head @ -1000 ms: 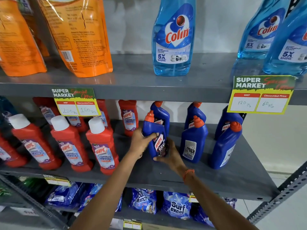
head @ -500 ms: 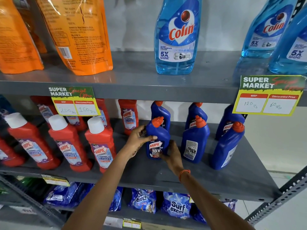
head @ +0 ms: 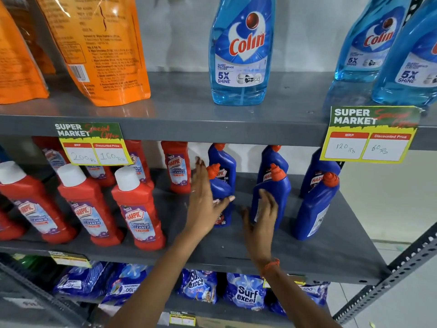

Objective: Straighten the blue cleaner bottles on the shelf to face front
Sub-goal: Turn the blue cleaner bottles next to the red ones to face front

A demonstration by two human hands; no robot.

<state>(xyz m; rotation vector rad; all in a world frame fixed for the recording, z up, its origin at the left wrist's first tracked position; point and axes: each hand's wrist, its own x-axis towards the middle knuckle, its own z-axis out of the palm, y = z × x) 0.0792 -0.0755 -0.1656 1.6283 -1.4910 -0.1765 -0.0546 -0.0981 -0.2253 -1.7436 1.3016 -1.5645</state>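
Hands spread open at centre frame, fingers extended, clamped on nothing. Left hand [head: 203,204] flat in front of the first blue bottle [head: 221,197], thumb tip across its body, seemingly brushing it rather than gripping; hard to say for sure, since the hand hides much of the label. Right hand [head: 261,217] open too, palm laid against the lower side of the second blue bottle [head: 272,197], fingers not curled round it.

Both bottles upright in the front row of the middle shelf [head: 331,247], right of centre. First one showing part of a red Harpic logo, so probably front-facing. Second one showing a white printed panel, judged to be the back label, so not yet straightened. Third front bottle [head: 314,207] further right, tilted, also turned to show a pale panel. Back row of blue bottles [head: 318,174] behind, logos partly visible. Red bottles [head: 139,209] at left, no part of the job.

Step in hand, by this reading: shifting from the first bottle to the second. Next move calls for closing the right hand round the second bottle, turning it about its upright axis until the logo faces out, keeping the base flat on the shelf, clear of its neighbours.
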